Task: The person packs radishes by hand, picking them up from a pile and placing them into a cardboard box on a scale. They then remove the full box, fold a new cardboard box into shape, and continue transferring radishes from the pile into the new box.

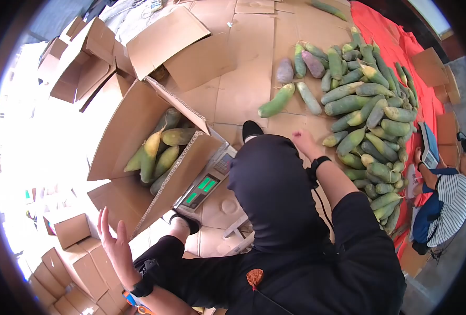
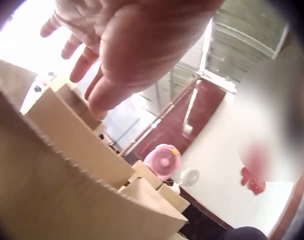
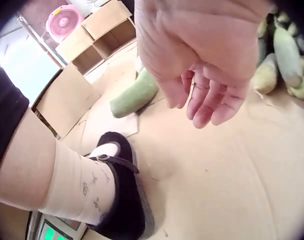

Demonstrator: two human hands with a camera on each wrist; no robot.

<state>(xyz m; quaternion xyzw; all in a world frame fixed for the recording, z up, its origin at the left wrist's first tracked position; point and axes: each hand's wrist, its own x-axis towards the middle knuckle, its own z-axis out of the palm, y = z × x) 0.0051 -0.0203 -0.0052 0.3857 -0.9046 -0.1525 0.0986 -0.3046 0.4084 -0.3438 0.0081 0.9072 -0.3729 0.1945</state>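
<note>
My left hand (image 1: 117, 249) is raised beside the near side of an open cardboard box (image 1: 120, 123), fingers spread and holding nothing. In the left wrist view the palm of that hand (image 2: 142, 47) shows above the box's cut edge. Inside the box lie several green radishes (image 1: 150, 152), one with a yellowish tip on top. The box stands on a digital scale (image 1: 204, 188) with lit green displays. My right hand (image 1: 306, 145) hangs over the cardboard floor by my knee, its fingers loosely curled around nothing. Nearest to it in the right wrist view is a green radish (image 3: 136, 95).
A large heap of green radishes (image 1: 372, 115) covers the right side, next to a red sheet (image 1: 382, 31). Beyond it a person in a striped shirt (image 1: 451, 205) holds a tablet-like object (image 1: 429, 146). Empty cardboard boxes (image 1: 80, 257) are stacked at left. My shoe (image 3: 124, 200) stands near the scale.
</note>
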